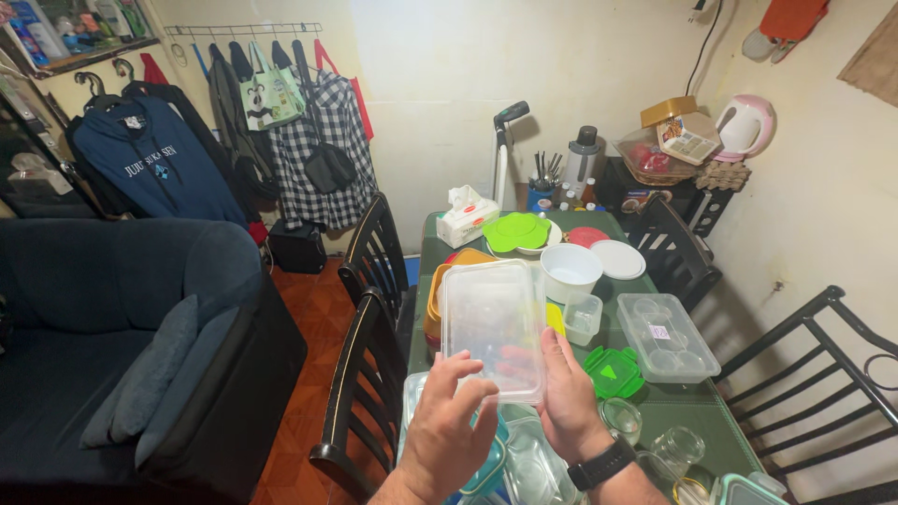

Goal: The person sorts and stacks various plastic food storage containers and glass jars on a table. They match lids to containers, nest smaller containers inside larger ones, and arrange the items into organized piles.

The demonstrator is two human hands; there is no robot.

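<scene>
Above the near end of a dark green glass-topped table point(697, 402), both hands hold up a clear, rectangular plastic lid point(493, 327), tilted toward the camera. From the left: an orange plastic container point(438, 297) stands behind the lid's left edge, its contents hidden. The left hand point(447, 432) sits below the lid's lower left corner, fingers spread and curved, fingertips touching or just short of the rim; I cannot tell which. The right hand point(566, 397), wearing a black wristwatch point(603, 465), grips the lid's lower right edge, thumb on the front and fingers showing through the plastic behind it. Beneath the hands lie several clear containers with teal-edged lids point(491, 468), apparently empty. Right of the lid stands a white round plastic bowl point(570, 270), empty, with a small clear square tub point(583, 318) just beside it, also empty. A green square clip lid point(613, 372) lies flat near the right hand. Farther right sits a clear rectangular lidded box point(666, 337), and empty glass jars point(675, 449) stand at the near right corner.
</scene>
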